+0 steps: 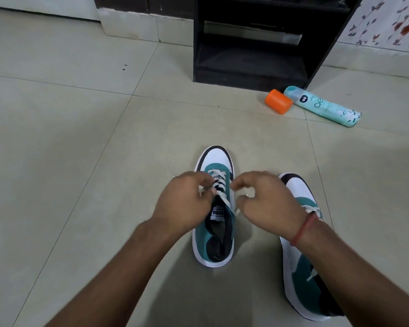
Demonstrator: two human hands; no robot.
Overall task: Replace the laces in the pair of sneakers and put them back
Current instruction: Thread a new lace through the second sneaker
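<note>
Two white, teal and black sneakers stand on the tiled floor with toes pointing away from me. The left sneaker [214, 234] is in the middle, threaded with a white lace [219, 185]. My left hand [182, 204] pinches the lace on the shoe's left side. On the right side, my right hand [267, 201] pinches the other lace end, fingers curled. The right sneaker [300, 274] stands beside it, partly hidden under my right forearm, with a bit of white lace showing.
A black open shelf unit [253, 72] stands on the floor ahead. An orange cap [278, 101] and a teal spray can [321, 106] lie on the tiles in front of it. A white plinth [132, 27] runs along the back left.
</note>
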